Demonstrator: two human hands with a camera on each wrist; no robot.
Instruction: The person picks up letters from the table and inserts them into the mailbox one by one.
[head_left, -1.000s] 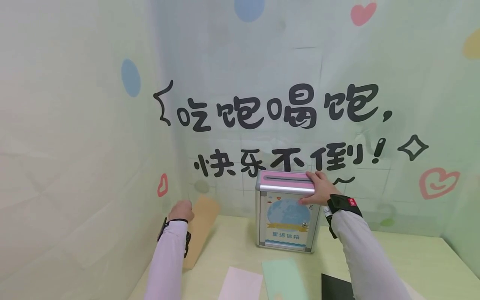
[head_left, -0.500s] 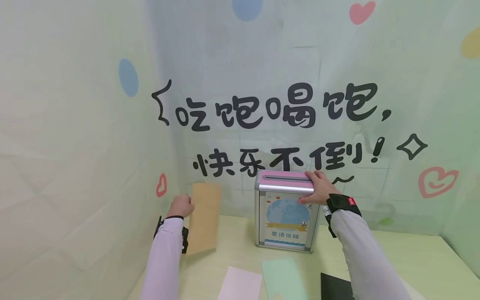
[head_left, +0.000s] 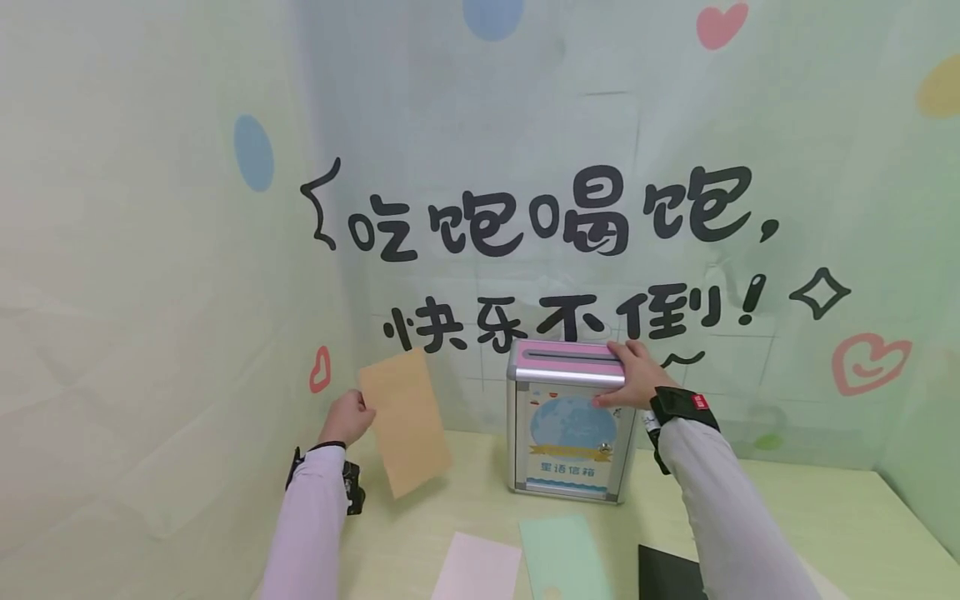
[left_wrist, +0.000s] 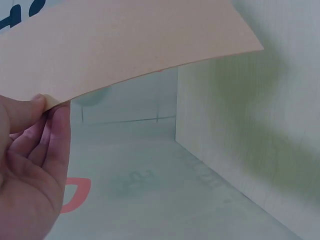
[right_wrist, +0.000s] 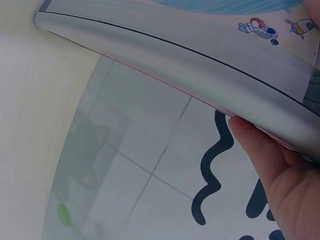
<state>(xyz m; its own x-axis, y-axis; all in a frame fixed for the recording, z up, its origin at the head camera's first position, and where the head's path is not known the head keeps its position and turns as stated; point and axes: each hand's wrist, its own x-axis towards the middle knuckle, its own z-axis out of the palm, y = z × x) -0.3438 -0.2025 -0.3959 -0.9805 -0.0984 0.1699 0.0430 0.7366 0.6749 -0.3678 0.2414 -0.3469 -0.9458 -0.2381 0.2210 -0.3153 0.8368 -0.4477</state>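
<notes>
My left hand [head_left: 347, 419] pinches a tan paper envelope [head_left: 407, 423] by its left edge, with the thumb on one side and the fingers on the other. The envelope is raised and tilted over the left part of the table; its lower edge hangs above the top. In the left wrist view, the envelope [left_wrist: 130, 45] stretches away from my pinching fingertips [left_wrist: 37, 104]. My right hand [head_left: 639, 379] grips the upper right corner of an upright silver-framed mailbox [head_left: 573, 433], thumb on the front face and fingers on the pink slotted top. Its slot lies to the left of those fingers.
On the pale table [head_left: 817, 508], a pink envelope [head_left: 480, 567], a light green envelope [head_left: 566, 554] and a black one [head_left: 670, 573] lie in front of the mailbox. My right sleeve partly covers the black one. A printed wall [head_left: 442, 125] stands behind, and another wall on the left.
My left hand has lifted the tan envelope and turned its flat face toward me, its lower end swinging right. The hand has shifted slightly left. My right hand keeps its place on the mailbox.
</notes>
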